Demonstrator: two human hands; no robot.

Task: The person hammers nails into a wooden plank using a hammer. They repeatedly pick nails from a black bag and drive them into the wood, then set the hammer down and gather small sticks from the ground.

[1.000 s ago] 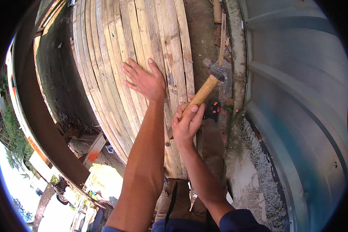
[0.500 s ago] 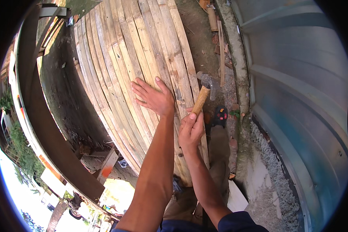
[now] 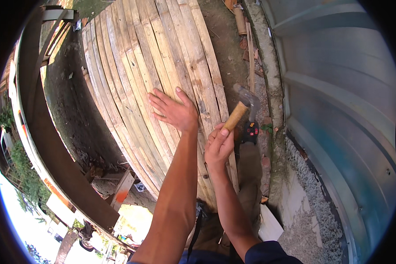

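Since the earlier frame, we had raised the wooden-handled hammer with the grey metal head (image 3: 241,110) a little, and its head showed blurred above the strip of bare earth (image 3: 226,53) beside the boards. Our right hand (image 3: 218,144) was clenched around the lower end of the pale handle, which slanted up and to the right. Our left hand (image 3: 174,111) lay open and flat, fingers spread, pressing on the stack of long, weathered wooden planks (image 3: 141,57), and it held nothing. Just beside the hammer, a small black and red object (image 3: 251,132) lay on the ground. To the right rose the ribbed grey-blue wall of a large tank (image 3: 339,110), with grey gravel (image 3: 314,207) along its base.
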